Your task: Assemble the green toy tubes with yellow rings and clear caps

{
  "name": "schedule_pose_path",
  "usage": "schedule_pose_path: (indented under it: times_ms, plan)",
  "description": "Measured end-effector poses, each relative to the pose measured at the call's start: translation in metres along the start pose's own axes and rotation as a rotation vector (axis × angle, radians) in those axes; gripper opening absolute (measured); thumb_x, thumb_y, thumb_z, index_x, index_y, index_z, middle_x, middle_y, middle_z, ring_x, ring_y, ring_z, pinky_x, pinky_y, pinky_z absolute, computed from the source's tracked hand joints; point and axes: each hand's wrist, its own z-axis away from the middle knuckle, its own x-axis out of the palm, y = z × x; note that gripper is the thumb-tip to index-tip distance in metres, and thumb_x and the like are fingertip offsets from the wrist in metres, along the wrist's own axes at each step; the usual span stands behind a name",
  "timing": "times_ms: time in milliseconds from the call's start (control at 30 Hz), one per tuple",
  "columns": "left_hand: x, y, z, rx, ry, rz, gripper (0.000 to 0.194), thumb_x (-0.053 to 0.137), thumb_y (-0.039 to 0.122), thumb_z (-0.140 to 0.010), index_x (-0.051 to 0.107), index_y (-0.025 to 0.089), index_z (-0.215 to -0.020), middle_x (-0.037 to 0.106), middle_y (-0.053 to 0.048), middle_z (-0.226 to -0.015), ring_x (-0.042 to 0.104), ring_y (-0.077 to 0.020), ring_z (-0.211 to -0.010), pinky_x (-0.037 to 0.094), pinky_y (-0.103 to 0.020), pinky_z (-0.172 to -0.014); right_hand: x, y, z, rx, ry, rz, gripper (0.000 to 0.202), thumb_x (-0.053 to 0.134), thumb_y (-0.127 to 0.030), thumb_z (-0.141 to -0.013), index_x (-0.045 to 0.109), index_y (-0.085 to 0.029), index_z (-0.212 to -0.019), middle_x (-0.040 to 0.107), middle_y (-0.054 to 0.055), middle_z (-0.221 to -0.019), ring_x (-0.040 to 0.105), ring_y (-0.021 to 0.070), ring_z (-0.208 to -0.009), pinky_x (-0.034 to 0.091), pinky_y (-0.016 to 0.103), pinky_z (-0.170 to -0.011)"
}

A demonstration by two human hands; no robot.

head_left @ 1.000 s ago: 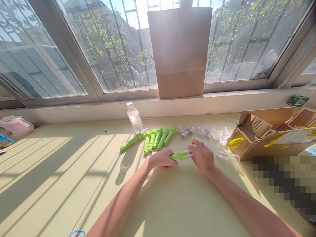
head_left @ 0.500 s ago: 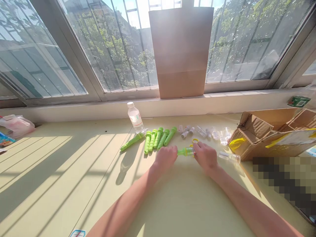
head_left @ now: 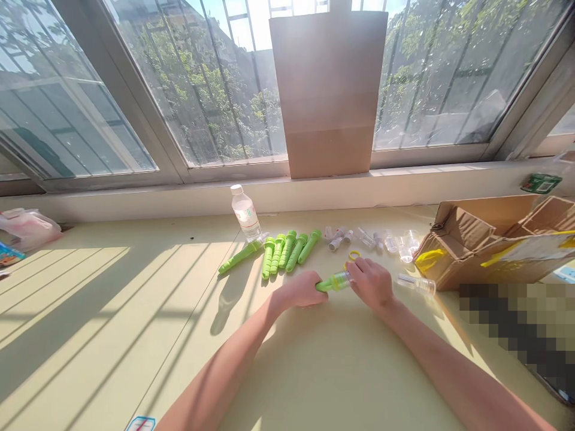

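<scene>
My left hand point(head_left: 305, 289) is closed round the lower part of a green tube point(head_left: 331, 283). The tube's other end has a clear ribbed cap point(head_left: 345, 279), which my right hand point(head_left: 372, 281) grips. Several green tubes point(head_left: 289, 250) lie side by side just beyond my left hand, and another green tube point(head_left: 240, 258) lies apart to their left. A yellow ring point(head_left: 354, 255) sits on the table behind my right hand. Several small clear containers point(head_left: 366, 238) lie farther back, and a clear ribbed cylinder point(head_left: 417, 284) lies to the right of my right hand.
A water bottle point(head_left: 245, 214) stands behind the green tubes. An open cardboard box point(head_left: 498, 257) is at the right. A cardboard sheet point(head_left: 330, 96) leans against the window. Plastic bags point(head_left: 29, 228) lie at the far left of the pale table point(head_left: 305, 371).
My left hand has shifted slightly down and turned, and more of the green tube shows at its fingers. My right hand has moved slightly left, still on the clear cap.
</scene>
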Motion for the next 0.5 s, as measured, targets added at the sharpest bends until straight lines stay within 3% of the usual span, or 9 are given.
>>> schedule_pose_path:
  times_ms: [67, 133, 233, 300, 400, 500]
  plan:
    - [0.009, 0.004, -0.005, -0.018, 0.16, -0.192, 0.017, 0.056, 0.025, -0.077, 0.055, 0.019, -0.062, 0.056, 0.0, -0.056, 0.052, -0.0145, -0.05, 0.035, -0.027, -0.049, 0.001, 0.003, 0.002, 0.031, -0.116, -0.002, 0.015, 0.056, -0.006, -0.077, 0.062, -0.019, -0.071, 0.057, 0.001, -0.065, 0.042, 0.0125, -0.059, 0.019, 0.027, -0.056]
    - [0.016, 0.006, -0.009, -0.014, 0.24, -0.342, 0.015, 0.055, 0.027, -0.082, 0.063, 0.018, -0.073, 0.065, -0.004, -0.069, 0.062, -0.0187, -0.062, 0.04, -0.028, -0.055, 0.001, 0.003, 0.001, 0.091, -0.273, 0.002, 0.013, 0.057, -0.007, -0.076, 0.062, -0.018, -0.071, 0.059, 0.002, -0.067, 0.044, 0.0124, -0.058, 0.017, 0.028, -0.054]
    - [0.021, 0.008, -0.013, -0.029, 0.324, -0.487, 0.02, 0.053, 0.028, -0.089, 0.068, 0.016, -0.092, 0.071, -0.01, -0.084, 0.07, -0.025, -0.081, 0.047, -0.031, -0.068, -0.001, 0.001, -0.004, 0.186, -0.513, 0.006, 0.012, 0.058, -0.007, -0.073, 0.063, -0.018, -0.075, 0.062, 0.002, -0.07, 0.044, 0.012, -0.056, 0.014, 0.029, -0.052]
    - [0.022, 0.008, -0.013, -0.044, 0.351, -0.518, 0.021, 0.052, 0.025, -0.091, 0.068, 0.015, -0.1, 0.072, -0.013, -0.088, 0.071, -0.0272, -0.088, 0.049, -0.033, -0.074, -0.002, 0.0, -0.005, 0.221, -0.599, 0.009, 0.013, 0.059, -0.007, -0.072, 0.063, -0.018, -0.077, 0.062, 0.001, -0.07, 0.044, 0.0119, -0.055, 0.013, 0.029, -0.052]
    - [0.024, 0.01, -0.012, -0.043, 0.358, -0.521, 0.021, 0.051, 0.023, -0.091, 0.067, 0.015, -0.102, 0.071, -0.014, -0.089, 0.071, -0.0281, -0.089, 0.05, -0.035, -0.076, -0.002, 0.002, -0.004, 0.196, -0.502, 0.027, 0.01, 0.06, -0.008, -0.073, 0.061, -0.018, -0.074, 0.061, 0.002, -0.068, 0.043, 0.0123, -0.056, 0.014, 0.029, -0.053]
    - [0.019, 0.009, -0.007, 0.02, 0.32, -0.42, 0.014, 0.055, 0.025, -0.085, 0.066, 0.017, -0.085, 0.07, -0.01, -0.081, 0.07, -0.0257, -0.082, 0.049, -0.032, -0.07, -0.003, 0.004, -0.003, 0.084, -0.213, 0.05, 0.016, 0.059, -0.007, -0.077, 0.056, -0.019, -0.065, 0.057, 0.001, -0.063, 0.04, 0.0128, -0.057, 0.017, 0.029, -0.055]
